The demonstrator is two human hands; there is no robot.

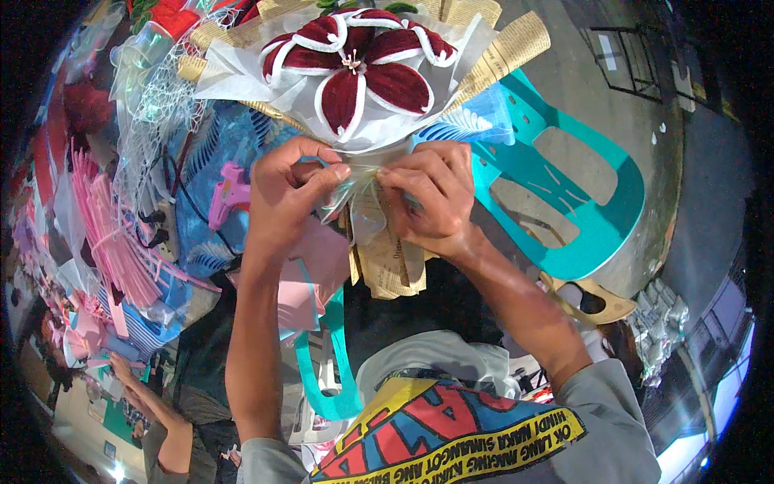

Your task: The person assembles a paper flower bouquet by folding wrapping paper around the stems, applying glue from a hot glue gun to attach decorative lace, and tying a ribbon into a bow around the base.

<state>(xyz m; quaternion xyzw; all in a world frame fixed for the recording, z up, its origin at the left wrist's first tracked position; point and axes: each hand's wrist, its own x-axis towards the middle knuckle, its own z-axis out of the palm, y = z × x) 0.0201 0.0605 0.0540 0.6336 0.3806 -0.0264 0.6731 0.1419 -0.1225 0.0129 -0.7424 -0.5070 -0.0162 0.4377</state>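
Note:
A bouquet stands before me, its large dark red fuzzy flower [343, 101] edged in white and set in white tissue [230, 77]. Newspaper-print wrapping paper [504, 60] fans out around it, and the lower wrap [395, 270] hangs below my hands. At the gathered neck is a sheer, shiny ribbon [355, 192]. My left hand [294, 181] pinches the ribbon's left side between thumb and finger. On the other side, my right hand [435, 194] is closed with curled fingers on the ribbon, its fingertips at the neck.
A pink glue gun [230, 194] lies left on a blue patterned cover [201, 141]. Beyond it are a bundle of pink fuzzy stems [121, 242] and white netting [153, 105]. Teal plastic chairs [601, 214] stand right and below. Another person's arm [157, 407] shows lower left.

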